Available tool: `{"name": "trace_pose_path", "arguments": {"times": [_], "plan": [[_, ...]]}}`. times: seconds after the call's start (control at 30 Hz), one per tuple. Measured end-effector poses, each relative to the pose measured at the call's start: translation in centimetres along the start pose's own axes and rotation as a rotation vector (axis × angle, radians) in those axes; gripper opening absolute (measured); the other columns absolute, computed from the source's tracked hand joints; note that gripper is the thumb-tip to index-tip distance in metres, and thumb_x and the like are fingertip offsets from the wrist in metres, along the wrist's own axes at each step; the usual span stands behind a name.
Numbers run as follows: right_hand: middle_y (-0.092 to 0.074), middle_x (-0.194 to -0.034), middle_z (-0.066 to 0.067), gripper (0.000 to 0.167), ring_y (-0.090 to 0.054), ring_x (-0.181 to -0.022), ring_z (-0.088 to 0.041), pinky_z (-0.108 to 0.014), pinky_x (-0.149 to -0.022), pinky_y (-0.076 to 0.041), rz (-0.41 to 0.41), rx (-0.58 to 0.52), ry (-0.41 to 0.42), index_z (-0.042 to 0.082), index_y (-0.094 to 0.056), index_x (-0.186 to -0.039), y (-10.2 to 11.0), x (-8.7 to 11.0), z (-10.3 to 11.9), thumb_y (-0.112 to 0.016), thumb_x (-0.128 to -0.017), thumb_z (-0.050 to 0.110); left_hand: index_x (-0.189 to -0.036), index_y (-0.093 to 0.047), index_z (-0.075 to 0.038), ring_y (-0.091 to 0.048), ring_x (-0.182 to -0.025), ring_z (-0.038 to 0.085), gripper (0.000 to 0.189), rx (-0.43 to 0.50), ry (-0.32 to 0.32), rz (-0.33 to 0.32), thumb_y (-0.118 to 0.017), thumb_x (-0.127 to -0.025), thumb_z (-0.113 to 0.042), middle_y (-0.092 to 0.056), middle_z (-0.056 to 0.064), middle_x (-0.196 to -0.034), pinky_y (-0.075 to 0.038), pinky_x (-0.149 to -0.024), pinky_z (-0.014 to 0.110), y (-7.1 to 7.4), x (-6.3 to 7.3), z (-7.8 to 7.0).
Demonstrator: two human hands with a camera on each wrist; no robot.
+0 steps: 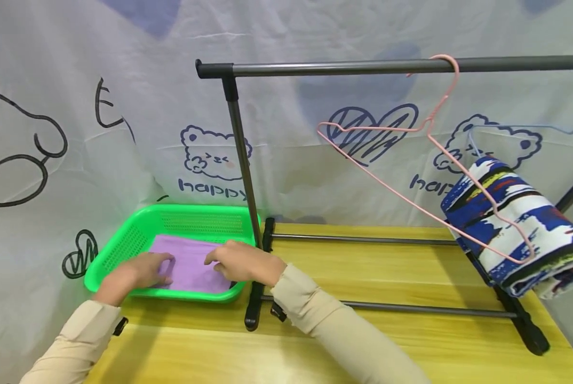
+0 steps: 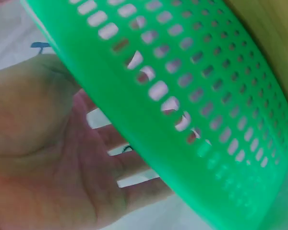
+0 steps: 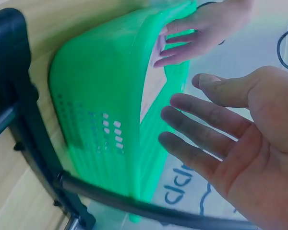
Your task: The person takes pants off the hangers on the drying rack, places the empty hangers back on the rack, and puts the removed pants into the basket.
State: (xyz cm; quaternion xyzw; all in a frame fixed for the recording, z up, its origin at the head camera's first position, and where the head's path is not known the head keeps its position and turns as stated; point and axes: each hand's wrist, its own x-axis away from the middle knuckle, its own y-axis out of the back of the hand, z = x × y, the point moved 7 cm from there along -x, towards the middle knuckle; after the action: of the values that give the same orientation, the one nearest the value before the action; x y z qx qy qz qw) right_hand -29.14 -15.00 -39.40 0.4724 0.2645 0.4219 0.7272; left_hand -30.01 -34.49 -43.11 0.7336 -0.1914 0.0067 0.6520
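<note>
A folded purple cloth [image 1: 190, 266] lies in a green plastic basket [image 1: 123, 234] at the left of the table. Over the basket's left side, my left hand [image 1: 144, 268] reaches in near the cloth, its fingers loosely extended. The left wrist view shows the palm of the left hand [image 2: 53, 148], with its fingers partly hidden behind the perforated basket wall [image 2: 168, 96]. My right hand [image 1: 240, 260] hovers at the basket's right side. In the right wrist view, the right hand [image 3: 240, 124] has spread fingers with nothing between them. Whether the left fingertips touch the cloth is unclear.
A dark metal clothes rack [image 1: 339, 69] stands right of the basket, its left post close to the basket. A pink hanger [image 1: 387, 184] hangs bare from the bar. Farther right, a blue hanger [image 1: 531, 126] bears a blue, white and yellow patterned garment [image 1: 517, 218].
</note>
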Motion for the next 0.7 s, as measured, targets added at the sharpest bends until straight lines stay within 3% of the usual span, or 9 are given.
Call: {"name": "trace_pose_path", "arguments": {"times": [0.07,0.17,0.33,0.53,0.7], "plan": [[-0.072,-0.125,-0.003,0.032,-0.053,-0.062,-0.003,-0.014,-0.067,-0.044,-0.036,0.006,0.01,0.009,-0.068,-0.135,0.6,0.8,-0.1,-0.057,-0.105,0.009,-0.138,-0.055,0.007,-0.062,-0.108,0.049,0.059,-0.013,-0.005,-0.044,-0.076,-0.092,-0.024,-0.067,0.026,-0.11,-0.052,-0.09,0.065,0.5,0.1,-0.6],[-0.072,-0.125,-0.004,0.031,-0.044,-0.054,-0.004,-0.014,-0.062,-0.041,-0.088,0.003,0.028,0.008,-0.069,-0.134,1.3,2.2,-0.4,-0.058,-0.105,0.008,-0.138,-0.058,0.005,-0.06,-0.115,0.052,0.053,-0.022,-0.022,-0.138,-0.073,-0.094,-0.02,-0.065,0.03,-0.122,-0.052,-0.09,0.066,1.2,0.3,-1.9],[-0.071,-0.127,-0.006,0.031,-0.036,-0.05,-0.004,-0.015,-0.06,-0.04,-0.205,-0.034,0.054,0.006,-0.069,-0.133,3.0,5.0,-1.3,-0.059,-0.104,0.005,-0.134,-0.062,0.001,-0.058,-0.119,0.053,0.039,-0.013,-0.041,-0.347,-0.068,-0.098,-0.013,-0.064,0.028,-0.129,-0.051,-0.091,0.066,3.0,1.0,-4.7],[-0.073,-0.121,-0.008,0.038,-0.059,-0.073,-0.007,-0.02,-0.068,-0.048,-0.356,-0.071,0.066,0.006,-0.061,-0.141,5.0,8.7,-2.3,-0.061,-0.102,0.004,-0.134,-0.063,-0.002,-0.062,-0.117,0.048,0.036,0.001,-0.134,-0.567,-0.066,-0.101,-0.015,-0.066,0.023,-0.129,-0.051,-0.095,0.063,5.6,2.0,-9.0],[-0.072,-0.125,-0.009,0.043,-0.072,-0.098,-0.016,-0.029,-0.079,-0.058,-0.488,-0.082,0.084,0.005,-0.058,-0.143,6.7,12.3,-2.6,-0.064,-0.101,0.003,-0.133,-0.064,-0.001,-0.062,-0.117,0.041,0.037,0.026,-0.269,-0.765,-0.07,-0.097,-0.01,-0.065,0.019,-0.129,-0.053,-0.096,0.056,7.4,2.6,-12.5]]}}
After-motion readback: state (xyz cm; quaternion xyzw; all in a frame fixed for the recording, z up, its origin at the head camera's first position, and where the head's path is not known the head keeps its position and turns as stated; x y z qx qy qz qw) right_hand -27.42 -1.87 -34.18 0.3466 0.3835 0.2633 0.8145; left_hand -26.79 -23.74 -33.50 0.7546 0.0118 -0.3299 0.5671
